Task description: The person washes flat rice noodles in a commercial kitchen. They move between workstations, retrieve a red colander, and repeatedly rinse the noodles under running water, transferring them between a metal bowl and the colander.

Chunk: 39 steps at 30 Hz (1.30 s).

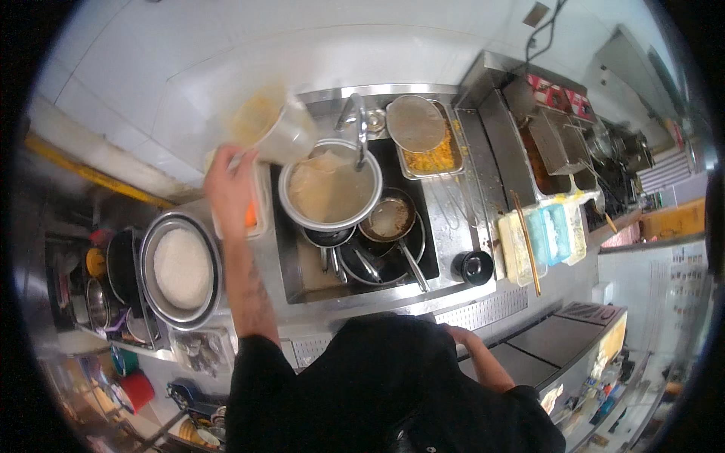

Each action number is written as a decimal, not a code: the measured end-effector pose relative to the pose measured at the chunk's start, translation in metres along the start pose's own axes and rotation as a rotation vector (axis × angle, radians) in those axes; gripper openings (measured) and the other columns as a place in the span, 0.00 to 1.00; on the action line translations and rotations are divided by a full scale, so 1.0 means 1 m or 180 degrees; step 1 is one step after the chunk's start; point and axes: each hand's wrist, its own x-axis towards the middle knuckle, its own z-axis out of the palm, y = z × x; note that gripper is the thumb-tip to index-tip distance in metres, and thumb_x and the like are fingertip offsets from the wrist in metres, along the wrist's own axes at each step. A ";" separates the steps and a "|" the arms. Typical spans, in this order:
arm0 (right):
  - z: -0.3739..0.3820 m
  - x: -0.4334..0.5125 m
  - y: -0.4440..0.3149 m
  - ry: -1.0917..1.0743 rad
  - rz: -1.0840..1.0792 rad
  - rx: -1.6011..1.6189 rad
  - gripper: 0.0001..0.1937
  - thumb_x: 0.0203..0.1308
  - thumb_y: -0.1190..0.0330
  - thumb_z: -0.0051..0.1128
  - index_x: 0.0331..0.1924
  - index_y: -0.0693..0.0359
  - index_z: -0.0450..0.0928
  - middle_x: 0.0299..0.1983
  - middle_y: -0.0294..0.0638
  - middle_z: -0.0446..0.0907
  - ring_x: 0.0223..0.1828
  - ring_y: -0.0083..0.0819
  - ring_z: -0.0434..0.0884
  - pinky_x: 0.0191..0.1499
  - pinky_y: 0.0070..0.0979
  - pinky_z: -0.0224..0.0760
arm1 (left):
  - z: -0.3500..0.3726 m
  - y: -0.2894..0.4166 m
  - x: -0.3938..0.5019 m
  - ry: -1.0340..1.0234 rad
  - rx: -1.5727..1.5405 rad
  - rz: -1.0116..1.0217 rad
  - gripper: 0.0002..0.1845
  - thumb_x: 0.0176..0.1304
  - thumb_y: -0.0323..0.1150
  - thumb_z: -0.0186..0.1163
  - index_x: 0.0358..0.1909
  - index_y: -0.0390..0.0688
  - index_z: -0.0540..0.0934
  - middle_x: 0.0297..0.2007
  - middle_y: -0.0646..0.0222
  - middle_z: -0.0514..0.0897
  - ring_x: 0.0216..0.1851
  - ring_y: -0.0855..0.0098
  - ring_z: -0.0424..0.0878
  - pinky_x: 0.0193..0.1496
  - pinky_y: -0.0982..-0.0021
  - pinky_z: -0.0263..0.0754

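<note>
My left hand (229, 175) grips the handle of a translucent plastic jug (289, 133), raised beside the back left rim of a large metal pot (371, 198). The jug is tilted, and a yellowish tint shows at its blurred left part. Cloudy tan liquid (323, 195) with a pale mass in it fills much of the pot. A curved metal faucet (361, 127) hangs over the pot's right side. The pot rests over a sink (308, 294) holding several frying pans (388, 218). My right hand (457, 335) is beside my waist, partly hidden by my black shirt; its fingers do not show clearly.
Left stands a metal bowl of white grains or powder (184, 269); nearer the sink is a container with something orange (251, 215). A strainer (416, 123) lies over a tray of yellow crumbs (433, 158). Further right are a whisk (456, 201), black bowls (474, 267), chopsticks (527, 243) and a fryer (544, 164).
</note>
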 end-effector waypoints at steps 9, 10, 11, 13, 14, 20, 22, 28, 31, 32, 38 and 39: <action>-0.136 -0.078 -0.155 0.1305 -0.0328 0.0263 0.22 0.74 0.56 0.54 0.65 0.57 0.73 0.50 0.43 0.85 0.51 0.34 0.85 0.57 0.30 0.75 | -0.125 0.050 -0.113 -0.0177 -0.0187 -0.0152 0.12 0.54 0.20 0.70 0.40 0.36 0.81 0.40 0.65 0.85 0.42 0.74 0.82 0.45 0.72 0.80; -0.155 -0.064 -0.159 0.1453 -0.0499 0.0860 0.24 0.74 0.54 0.54 0.65 0.60 0.72 0.53 0.44 0.84 0.50 0.32 0.84 0.55 0.29 0.75 | -0.134 0.055 -0.124 -0.0240 -0.0281 -0.0167 0.12 0.53 0.19 0.70 0.40 0.37 0.81 0.40 0.65 0.85 0.42 0.74 0.82 0.46 0.72 0.80; -0.172 -0.050 -0.161 0.1640 -0.0650 0.1545 0.27 0.73 0.52 0.54 0.66 0.62 0.71 0.55 0.44 0.84 0.49 0.30 0.83 0.53 0.28 0.75 | -0.141 0.060 -0.135 -0.0302 -0.0377 -0.0180 0.13 0.51 0.19 0.70 0.40 0.37 0.81 0.39 0.65 0.85 0.42 0.74 0.82 0.46 0.72 0.79; -0.202 -0.019 -0.164 0.1577 -0.0657 0.3080 0.32 0.74 0.48 0.51 0.70 0.64 0.65 0.63 0.46 0.78 0.52 0.32 0.81 0.54 0.31 0.75 | -0.149 0.070 -0.152 -0.0412 -0.0534 -0.0184 0.15 0.48 0.19 0.71 0.39 0.38 0.82 0.38 0.66 0.85 0.41 0.73 0.82 0.47 0.71 0.78; -0.219 -0.003 -0.165 0.1580 -0.0631 0.3299 0.33 0.76 0.47 0.47 0.72 0.64 0.60 0.65 0.47 0.76 0.58 0.35 0.79 0.59 0.35 0.73 | -0.150 0.076 -0.162 -0.0460 -0.0585 -0.0195 0.15 0.46 0.19 0.71 0.38 0.39 0.82 0.37 0.66 0.84 0.41 0.73 0.82 0.47 0.71 0.78; -0.290 0.040 -0.156 0.2174 -0.0902 0.4207 0.33 0.76 0.51 0.49 0.73 0.67 0.58 0.71 0.52 0.70 0.64 0.41 0.76 0.61 0.40 0.73 | -0.099 0.117 -0.201 -0.1058 -0.0339 0.0548 0.15 0.41 0.26 0.75 0.35 0.42 0.85 0.34 0.62 0.87 0.38 0.61 0.86 0.44 0.67 0.79; -0.308 0.039 -0.146 0.2228 -0.1048 0.4159 0.33 0.76 0.51 0.48 0.73 0.67 0.58 0.70 0.51 0.71 0.63 0.40 0.77 0.61 0.40 0.72 | -0.052 0.134 -0.214 -0.1382 -0.0602 0.0582 0.15 0.43 0.28 0.76 0.35 0.42 0.85 0.35 0.60 0.87 0.38 0.58 0.87 0.44 0.65 0.80; -0.330 -0.006 -0.129 0.2468 -0.1501 0.3702 0.27 0.77 0.51 0.47 0.67 0.62 0.69 0.63 0.44 0.76 0.60 0.35 0.78 0.62 0.35 0.70 | 0.132 0.165 -0.257 -0.1877 -0.1062 0.0402 0.12 0.57 0.40 0.73 0.38 0.46 0.84 0.43 0.66 0.87 0.37 0.59 0.86 0.39 0.63 0.80; -0.317 -0.051 -0.124 0.3166 -0.1913 0.3299 0.24 0.78 0.53 0.46 0.65 0.61 0.71 0.59 0.42 0.78 0.59 0.33 0.78 0.62 0.32 0.68 | 0.195 0.168 -0.272 -0.2141 -0.0591 0.0437 0.15 0.57 0.42 0.74 0.38 0.44 0.83 0.44 0.65 0.87 0.40 0.60 0.88 0.43 0.63 0.83; -0.311 -0.068 -0.121 0.3301 -0.1824 0.3328 0.22 0.78 0.54 0.47 0.64 0.61 0.72 0.59 0.42 0.79 0.59 0.32 0.78 0.61 0.31 0.68 | 0.210 0.171 -0.278 -0.2062 -0.0657 0.0550 0.15 0.58 0.43 0.73 0.39 0.45 0.83 0.47 0.64 0.86 0.42 0.58 0.88 0.45 0.62 0.83; -0.259 -0.114 -0.104 0.3757 -0.1625 0.3316 0.17 0.77 0.59 0.51 0.57 0.63 0.76 0.55 0.42 0.81 0.55 0.31 0.80 0.59 0.29 0.71 | 0.259 0.189 -0.281 -0.2014 -0.0504 0.0914 0.19 0.62 0.47 0.67 0.51 0.50 0.82 0.66 0.41 0.72 0.54 0.47 0.83 0.52 0.56 0.83; -0.249 -0.116 -0.101 0.3845 -0.1536 0.3068 0.14 0.77 0.60 0.50 0.54 0.61 0.77 0.53 0.41 0.82 0.54 0.29 0.81 0.57 0.28 0.72 | 0.262 0.190 -0.278 -0.1971 -0.0415 0.0909 0.19 0.62 0.47 0.67 0.52 0.51 0.82 0.66 0.43 0.73 0.54 0.48 0.83 0.51 0.56 0.82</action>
